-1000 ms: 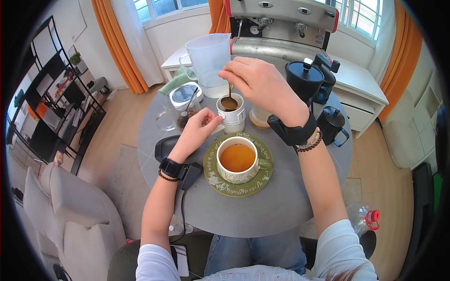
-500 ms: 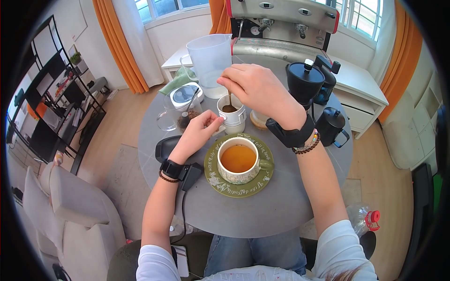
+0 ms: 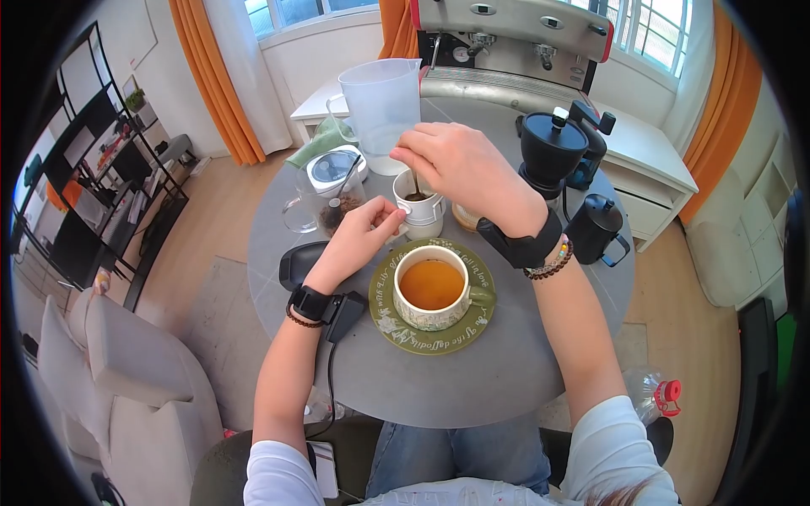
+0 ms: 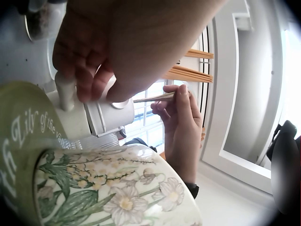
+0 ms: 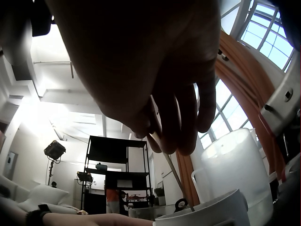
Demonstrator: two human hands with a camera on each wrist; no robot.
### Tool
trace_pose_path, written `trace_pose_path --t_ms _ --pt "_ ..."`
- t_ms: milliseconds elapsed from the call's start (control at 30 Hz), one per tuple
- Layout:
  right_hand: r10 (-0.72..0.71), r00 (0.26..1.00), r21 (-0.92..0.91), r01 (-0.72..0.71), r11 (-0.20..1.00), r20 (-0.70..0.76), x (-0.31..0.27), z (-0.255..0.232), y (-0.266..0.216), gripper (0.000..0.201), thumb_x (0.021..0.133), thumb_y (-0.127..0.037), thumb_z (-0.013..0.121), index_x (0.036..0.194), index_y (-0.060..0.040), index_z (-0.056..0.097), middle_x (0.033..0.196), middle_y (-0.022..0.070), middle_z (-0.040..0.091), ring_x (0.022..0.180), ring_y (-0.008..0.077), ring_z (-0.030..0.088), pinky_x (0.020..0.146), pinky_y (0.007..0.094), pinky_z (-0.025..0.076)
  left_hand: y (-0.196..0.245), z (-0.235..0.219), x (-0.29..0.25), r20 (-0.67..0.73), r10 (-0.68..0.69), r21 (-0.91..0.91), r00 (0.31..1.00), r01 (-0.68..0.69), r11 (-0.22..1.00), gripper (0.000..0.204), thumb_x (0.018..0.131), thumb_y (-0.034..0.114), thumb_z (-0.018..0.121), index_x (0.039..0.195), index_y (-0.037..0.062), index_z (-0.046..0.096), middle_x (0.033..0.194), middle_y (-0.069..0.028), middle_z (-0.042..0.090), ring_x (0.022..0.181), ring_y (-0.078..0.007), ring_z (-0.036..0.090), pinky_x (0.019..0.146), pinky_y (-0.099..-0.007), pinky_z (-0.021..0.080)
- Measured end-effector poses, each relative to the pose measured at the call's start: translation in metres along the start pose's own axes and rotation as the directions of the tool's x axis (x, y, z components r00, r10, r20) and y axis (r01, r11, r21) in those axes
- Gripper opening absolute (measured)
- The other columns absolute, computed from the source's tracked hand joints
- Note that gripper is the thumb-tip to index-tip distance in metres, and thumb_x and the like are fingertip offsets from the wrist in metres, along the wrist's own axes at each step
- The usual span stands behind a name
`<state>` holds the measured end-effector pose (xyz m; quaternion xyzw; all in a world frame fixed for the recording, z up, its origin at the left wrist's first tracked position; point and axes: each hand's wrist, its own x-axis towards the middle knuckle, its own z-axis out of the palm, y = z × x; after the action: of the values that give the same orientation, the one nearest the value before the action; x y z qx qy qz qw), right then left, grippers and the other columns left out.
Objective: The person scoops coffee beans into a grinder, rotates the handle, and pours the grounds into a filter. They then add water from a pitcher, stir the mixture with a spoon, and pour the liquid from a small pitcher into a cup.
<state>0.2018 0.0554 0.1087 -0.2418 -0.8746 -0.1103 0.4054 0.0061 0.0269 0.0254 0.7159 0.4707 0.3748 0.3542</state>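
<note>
Left hand (image 3: 356,236) and right hand (image 3: 464,169), mine: two
Spoons (image 4: 155,98) I hold: one
Floral cups (image 3: 429,319): one
White cups (image 3: 422,221): one
Green saucers (image 3: 385,316): one
Pitchers (image 3: 381,105) I see: one
Espresso machines (image 3: 515,34): one

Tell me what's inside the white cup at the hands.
The white cup holds the lower end of the spoon and something dark brown around it, liquid or grounds I cannot tell. That covers the cup's bottom, so nothing beneath can be seen.

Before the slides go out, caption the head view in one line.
Right hand dips a spoon into a white cup the left hand holds, behind a filled mug on a green saucer.
</note>
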Motion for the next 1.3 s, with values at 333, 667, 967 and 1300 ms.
trace_pose_path --t_ms 333,667,967,1300 --pt "0.1 0.995 0.041 -0.099 0.994 -0.02 -0.002 0.001 0.004 0.022 0.094 -0.023 0.057 0.082 -0.0048 0.062 0.074 0.0137 0.061 0.071 0.0339 0.062 0.064 0.0425 0.05 -0.006 0.0 0.002 0.009 0.033 0.028 0.999 -0.034 0.999 0.027 0.098 0.03 0.058 0.095 0.0039 0.058 0.077 0.0034 0.057 0.068 -0.0035 0.048 0.059 -0.0208 0.04" --pt "0.142 0.989 -0.063 -0.144 0.988 -0.033 -0.003 -0.005 0.009 0.027 0.095 -0.025 0.056 0.08 -0.0029 0.061 0.073 0.0164 0.063 0.071 0.0361 0.063 0.064 0.0433 0.05 0.001 0.0 0.001 0.003 -0.015 0.013 1.0 0.014 1.0 0.027 0.095 0.025 0.063 0.091 -0.0016 0.06 0.076 0.0009 0.057 0.07 -0.0058 0.048 0.066 -0.0235 0.043" --pt "0.159 0.987 0.025 -0.159 0.987 0.011 -0.001 -0.007 0.006 0.028 0.095 -0.025 0.056 0.08 -0.0024 0.061 0.072 0.0176 0.063 0.07 0.0365 0.063 0.065 0.0438 0.051 0.0 0.0 0.002 -0.023 -0.007 0.001 1.0 0.007 1.0 0.031 0.092 0.029 0.068 0.087 -0.0001 0.06 0.073 0.0018 0.056 0.068 -0.0054 0.048 0.062 -0.0225 0.042" --pt "0.216 0.971 -0.001 -0.217 0.976 -0.097 0.002 -0.02 0.005 0.028 0.096 -0.024 0.053 0.08 -0.0016 0.06 0.069 0.0193 0.062 0.069 0.0374 0.063 0.062 0.0447 0.05 -0.005 0.0 0.004 -0.043 -0.047 -0.064 0.998 0.045 0.997 0.027 0.094 0.03 0.065 0.089 0.0045 0.059 0.067 0.0051 0.053 0.058 -0.0022 0.046 0.051 -0.0195 0.038"
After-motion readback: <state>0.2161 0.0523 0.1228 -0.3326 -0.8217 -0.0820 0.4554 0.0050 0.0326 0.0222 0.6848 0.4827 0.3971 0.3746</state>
